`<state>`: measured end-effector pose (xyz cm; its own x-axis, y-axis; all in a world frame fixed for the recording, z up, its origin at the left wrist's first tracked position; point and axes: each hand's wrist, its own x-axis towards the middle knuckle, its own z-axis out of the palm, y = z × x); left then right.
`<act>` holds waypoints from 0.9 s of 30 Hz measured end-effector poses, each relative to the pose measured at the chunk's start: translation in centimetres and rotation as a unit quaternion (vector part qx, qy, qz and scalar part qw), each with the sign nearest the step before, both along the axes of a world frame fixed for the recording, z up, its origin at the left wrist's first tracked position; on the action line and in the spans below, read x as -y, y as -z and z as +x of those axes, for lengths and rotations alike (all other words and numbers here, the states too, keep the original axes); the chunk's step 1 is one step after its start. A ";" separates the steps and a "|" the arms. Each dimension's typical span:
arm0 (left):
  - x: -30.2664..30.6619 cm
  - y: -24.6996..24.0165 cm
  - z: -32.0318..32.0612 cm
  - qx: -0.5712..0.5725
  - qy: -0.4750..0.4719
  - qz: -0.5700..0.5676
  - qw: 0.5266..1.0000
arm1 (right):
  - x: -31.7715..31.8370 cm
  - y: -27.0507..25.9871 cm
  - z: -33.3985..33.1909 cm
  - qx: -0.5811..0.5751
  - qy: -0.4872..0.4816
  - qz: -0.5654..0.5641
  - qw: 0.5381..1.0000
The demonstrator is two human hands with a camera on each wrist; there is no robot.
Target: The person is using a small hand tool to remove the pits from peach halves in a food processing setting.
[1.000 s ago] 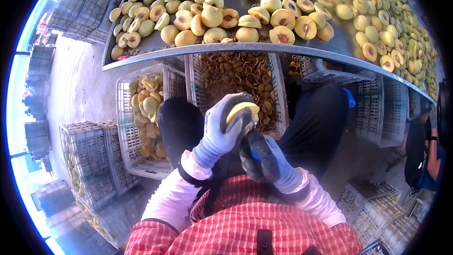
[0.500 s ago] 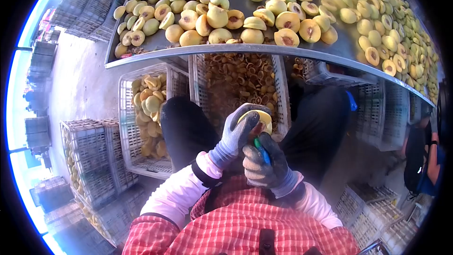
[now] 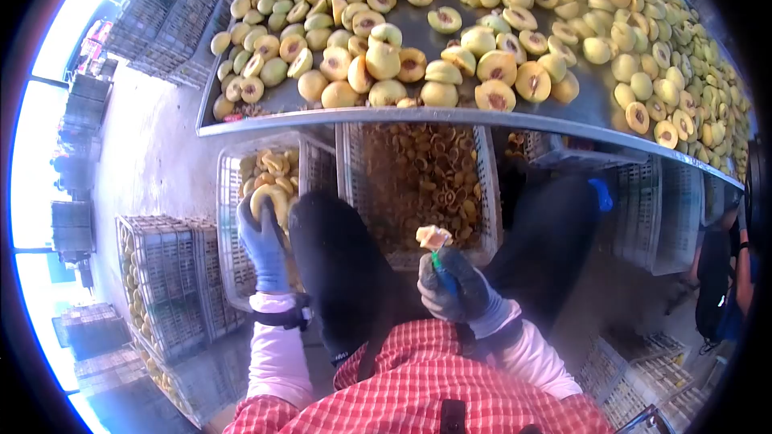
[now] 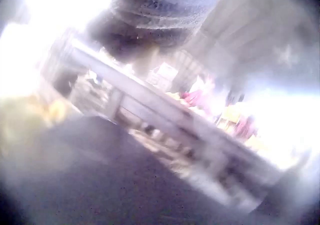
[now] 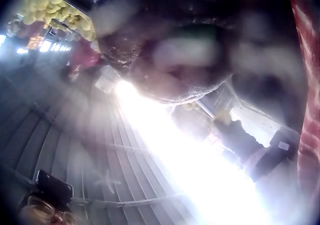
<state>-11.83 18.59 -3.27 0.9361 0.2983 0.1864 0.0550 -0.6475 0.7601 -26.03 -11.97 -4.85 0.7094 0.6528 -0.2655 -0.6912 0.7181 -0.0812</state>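
Note:
In the head view my gloved left hand is over the left crate, its thumb and fingers around a hollowed yellow peach half. More peach halves lie in that crate beneath it. My gloved right hand grips a small tool by its green and blue handle, in front of the body. A ragged piece of peach flesh sits at the tool's upper end. The left wrist view is blurred; a dark glove fills its lower part. In the right wrist view the curled glove hides most of the tool.
A metal-edged table heaped with cut peach halves stands ahead. Below it, between the knees, a crate holds brown cup-shaped scraps. Stacked crates stand at the left, others at the right. Another person is at the far right.
The hands were together at the peach half; the left has carried it left to the crate. The right hand stays near the middle with the tool, a piece of flesh now on its end.

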 end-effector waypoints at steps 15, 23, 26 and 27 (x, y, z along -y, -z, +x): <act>21.3 -1.1 19.2 -0.177 0.325 0.424 0.827 | 0.1 1.4 2.5 -0.032 0.086 -0.091 0.992; 19.9 -1.7 12.8 -0.007 0.402 -0.111 0.909 | 1.0 -0.1 3.4 -0.052 0.164 -0.128 0.977; 19.6 -2.9 6.1 -0.111 0.395 -0.389 0.825 | 2.8 -2.8 4.5 0.048 0.121 -0.012 0.991; 19.5 -3.8 4.2 -0.152 0.384 -0.439 0.798 | 2.8 -2.9 4.6 0.081 0.129 0.020 0.988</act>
<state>-7.65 -0.91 0.54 0.8675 -0.4949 -0.0500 0.1671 0.1952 0.9664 -21.44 -14.78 -1.95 0.8848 0.4521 -0.1126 -0.4648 0.8735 -0.1445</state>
